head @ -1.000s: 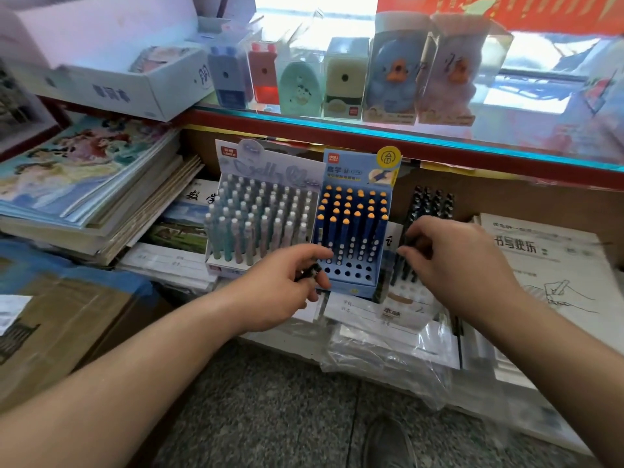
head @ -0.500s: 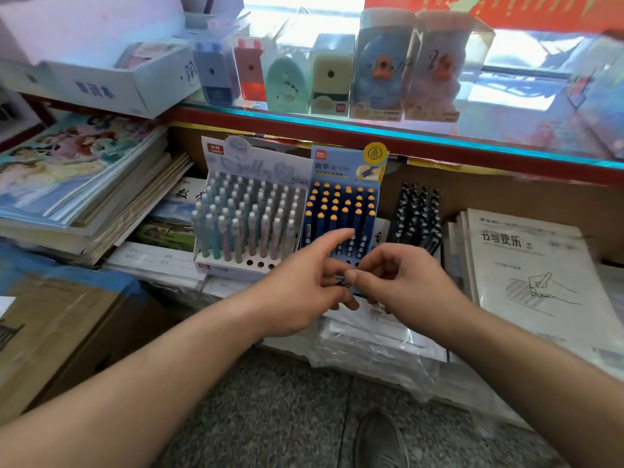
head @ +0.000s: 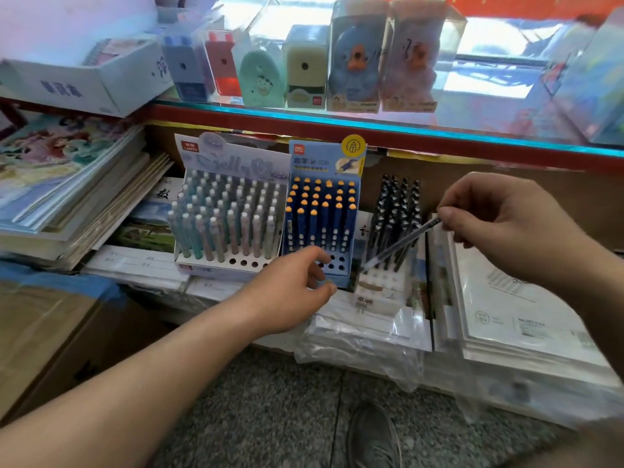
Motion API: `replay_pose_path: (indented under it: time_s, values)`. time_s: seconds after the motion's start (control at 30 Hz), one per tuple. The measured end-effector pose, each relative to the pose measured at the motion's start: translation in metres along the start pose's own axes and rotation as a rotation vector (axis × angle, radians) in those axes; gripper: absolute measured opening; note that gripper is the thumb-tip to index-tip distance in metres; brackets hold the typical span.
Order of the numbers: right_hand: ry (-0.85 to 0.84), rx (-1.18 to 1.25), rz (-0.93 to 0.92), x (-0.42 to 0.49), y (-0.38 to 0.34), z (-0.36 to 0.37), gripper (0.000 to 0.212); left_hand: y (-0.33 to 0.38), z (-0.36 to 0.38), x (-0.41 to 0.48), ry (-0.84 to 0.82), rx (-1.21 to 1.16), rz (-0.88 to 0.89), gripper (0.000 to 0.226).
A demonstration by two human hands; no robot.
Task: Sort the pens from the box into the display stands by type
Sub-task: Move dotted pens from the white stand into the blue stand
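Three display stands sit side by side on stacked notebooks: a white stand (head: 216,269) with pastel pens, a blue stand (head: 337,282) with orange-tipped dark blue pens, and a low white stand (head: 381,292) with black pens. My right hand (head: 506,228) pinches the top end of a slim pen (head: 398,246). The pen slants down to the left, its tip just above the front holes of the low white stand. My left hand (head: 297,292) is at the front of the blue stand, fingers loosely curled; whether it holds anything I cannot tell.
A red-edged glass counter (head: 371,130) overhangs the stands, with boxed pencil sharpeners (head: 304,65) on top. Book stacks (head: 67,190) lie left, workbooks (head: 526,298) right, a plastic-wrapped pile (head: 364,342) in front. A cardboard box (head: 40,332) stands lower left. A shoe (head: 374,437) is on the floor.
My hands met in front of the blue stand half a second ago. My right hand has since moved up and right with the slim pen; my left hand stayed low by the blue stand.
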State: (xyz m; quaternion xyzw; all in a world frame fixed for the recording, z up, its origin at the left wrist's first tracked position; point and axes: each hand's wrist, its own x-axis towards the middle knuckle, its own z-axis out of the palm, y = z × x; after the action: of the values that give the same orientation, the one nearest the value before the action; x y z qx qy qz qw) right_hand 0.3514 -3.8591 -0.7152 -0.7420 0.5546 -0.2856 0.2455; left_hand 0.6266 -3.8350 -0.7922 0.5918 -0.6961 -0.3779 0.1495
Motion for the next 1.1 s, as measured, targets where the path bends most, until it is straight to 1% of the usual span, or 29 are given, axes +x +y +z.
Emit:
replay_pose_path:
  time_s: [0.1, 0.2, 0.37, 0.47, 0.57, 0.7, 0.77, 0.9, 1.1]
  values:
    - [-0.009, -0.114, -0.002, -0.001, 0.005, 0.0, 0.012, 0.0, 0.005, 0.003, 0.003, 0.082, 0.006, 0.046]
    - [-0.027, -0.214, 0.013, 0.001, 0.005, 0.007, 0.007, 0.003, 0.008, 0.006, 0.024, 0.202, 0.028, 0.046]
    - [-0.017, -0.266, -0.007, 0.007, 0.005, 0.02, 0.008, 0.007, 0.014, 0.014, 0.046, 0.305, 0.045, 0.045]
    - [0.008, -0.279, -0.032, 0.011, 0.003, 0.021, 0.008, 0.008, 0.016, 0.016, 0.062, 0.336, 0.054, 0.043]
    - [-0.015, -0.295, -0.033, 0.013, 0.002, 0.023, 0.008, 0.008, 0.016, 0.018, 0.074, 0.365, 0.056, 0.043]
    - [-0.059, -0.329, -0.023, 0.013, 0.001, 0.032, 0.016, 0.005, 0.013, 0.017, 0.082, 0.385, 0.051, 0.043]
    - [-0.053, -0.344, -0.026, 0.012, 0.0, 0.038, 0.017, 0.005, 0.011, 0.017, 0.089, 0.392, 0.05, 0.043]
    - [-0.017, -0.487, -0.071, 0.008, -0.005, 0.053, 0.017, 0.002, 0.006, 0.015, 0.101, 0.391, 0.035, 0.045]
    - [-0.028, -0.612, -0.04, 0.008, -0.014, 0.068, 0.022, -0.005, -0.005, 0.006, 0.123, 0.398, 0.012, 0.045]
